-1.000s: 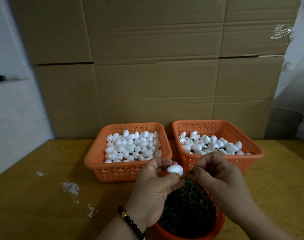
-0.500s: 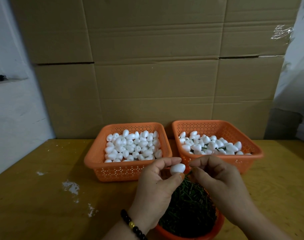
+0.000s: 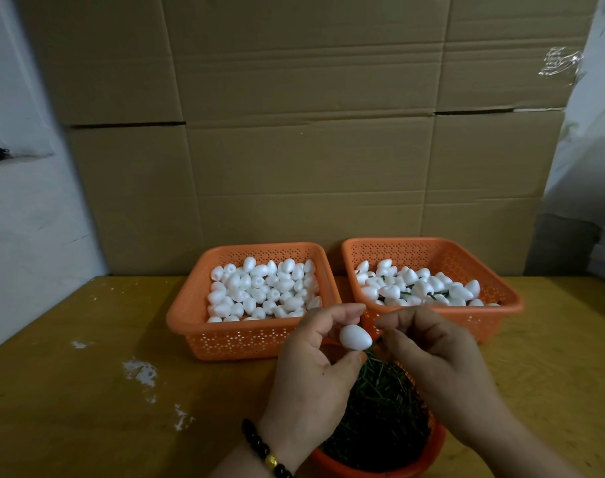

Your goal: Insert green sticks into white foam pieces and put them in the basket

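Lower centre of frame: left hand (image 3: 311, 367) pinching white foam egg (image 3: 355, 337) between thumb and fingers; right hand (image 3: 428, 353) just beside, fingers curled, pinching green stick (image 3: 372, 347) at egg's end. Above: left basket (image 3: 191, 319) of plain eggs, right basket (image 3: 501, 291) of stuck ones.

Three orange baskets (image 3: 253, 343) counted | two hands (image 3: 311, 370) counted | one foam egg (image 3: 355, 337) held | one bracelet (image 3: 263, 453) worn | loose eggs uncounted

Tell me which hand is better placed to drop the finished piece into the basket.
Right. The right hand pinches the stick by the foam piece and sits just before the right basket of finished pieces.
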